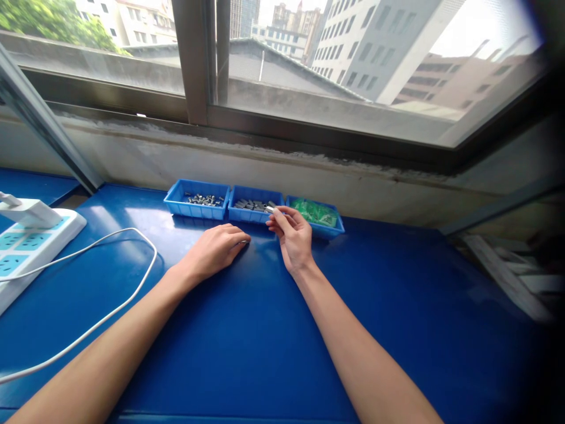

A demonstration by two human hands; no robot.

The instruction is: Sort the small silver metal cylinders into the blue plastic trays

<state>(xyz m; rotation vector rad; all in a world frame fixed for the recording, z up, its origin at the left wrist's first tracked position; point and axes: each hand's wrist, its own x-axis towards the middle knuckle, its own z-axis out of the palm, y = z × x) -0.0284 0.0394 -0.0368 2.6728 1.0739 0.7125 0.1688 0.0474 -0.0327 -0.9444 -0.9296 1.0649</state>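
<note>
My right hand (293,235) is raised in front of the middle and right bins, thumb and fingers pinched on a small shiny metal sleeve (269,209). Resting low over the blue table, my left hand (218,247) has its fingers closed, with a small metal piece (244,241) peeking out at the tips; its kind is too small to tell. Beyond the hands stand three blue bins in a row. Short bolts lie in the left bin (188,207), grey metal sleeves in the middle bin (251,215), and green plastic packets (315,212) in the right bin (339,225).
A white power strip (73,221) with a plug in it lies on the blue table (247,347) at the left. Its white cable (115,312) loops toward my left forearm. Behind the bins are a wall (371,197) and a window frame (196,65).
</note>
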